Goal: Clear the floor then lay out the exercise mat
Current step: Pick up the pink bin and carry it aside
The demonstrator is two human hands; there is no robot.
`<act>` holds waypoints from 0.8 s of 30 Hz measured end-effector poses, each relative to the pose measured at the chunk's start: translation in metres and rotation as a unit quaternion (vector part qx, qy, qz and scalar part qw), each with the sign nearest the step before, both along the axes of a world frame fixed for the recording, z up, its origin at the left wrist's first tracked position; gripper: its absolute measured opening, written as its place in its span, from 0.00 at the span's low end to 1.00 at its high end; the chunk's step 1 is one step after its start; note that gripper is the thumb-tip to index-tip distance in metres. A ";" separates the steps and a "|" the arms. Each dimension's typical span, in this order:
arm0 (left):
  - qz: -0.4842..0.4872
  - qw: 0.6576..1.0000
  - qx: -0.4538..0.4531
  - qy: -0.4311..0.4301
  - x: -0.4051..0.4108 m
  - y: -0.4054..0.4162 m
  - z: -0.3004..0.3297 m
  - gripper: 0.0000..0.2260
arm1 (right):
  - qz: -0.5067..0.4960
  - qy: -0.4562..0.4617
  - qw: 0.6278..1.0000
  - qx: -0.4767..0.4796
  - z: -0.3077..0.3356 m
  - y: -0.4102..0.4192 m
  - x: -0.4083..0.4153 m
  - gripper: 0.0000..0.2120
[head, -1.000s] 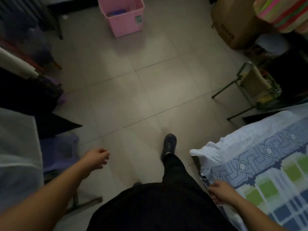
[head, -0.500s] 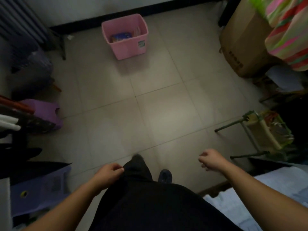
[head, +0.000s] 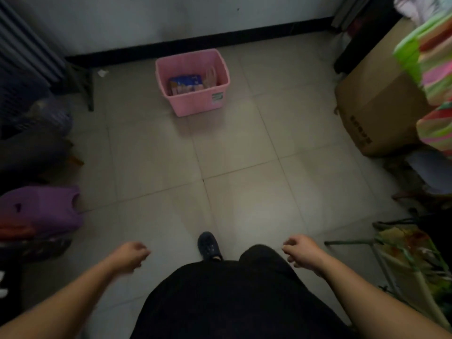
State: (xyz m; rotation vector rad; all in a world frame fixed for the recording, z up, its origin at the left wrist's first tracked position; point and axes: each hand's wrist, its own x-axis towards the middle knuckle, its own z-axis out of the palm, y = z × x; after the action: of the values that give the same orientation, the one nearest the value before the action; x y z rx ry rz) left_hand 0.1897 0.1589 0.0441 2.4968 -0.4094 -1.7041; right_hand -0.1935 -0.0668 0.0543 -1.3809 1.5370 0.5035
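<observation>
Facing pink bin (head: 198,104) nr back wall (head: 171,18).

A home room used for living and storage: tiled floor (head: 244,167), a pink plastic basket (head: 193,94) by the wall, a cardboard box (head: 374,111), a purple stool (head: 41,206), and striped bedding (head: 433,69) piled right.

The floor (head: 234,152) is pale beige tile with thin grey joints. A pink basket (head: 195,104) stands by the white wall (head: 171,18) and its black skirting (head: 195,44). The box (head: 376,111) is brown cardboard; the cloth (head: 435,69) above it is striped green, pink and red. The stool (head: 44,209) is purple, the shoe (head: 208,245) dark.
</observation>
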 end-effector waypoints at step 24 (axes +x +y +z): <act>0.048 0.997 -0.026 -0.046 0.143 -0.424 0.024 0.10 | 0.054 0.011 0.998 -0.005 0.002 -0.489 0.224 0.06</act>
State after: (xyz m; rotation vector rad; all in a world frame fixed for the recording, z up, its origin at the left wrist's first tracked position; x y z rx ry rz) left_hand 0.3326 -0.2646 0.0680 2.5217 -0.3292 -1.5281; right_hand 0.0305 -0.5556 0.0564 -1.4759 1.4895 0.5796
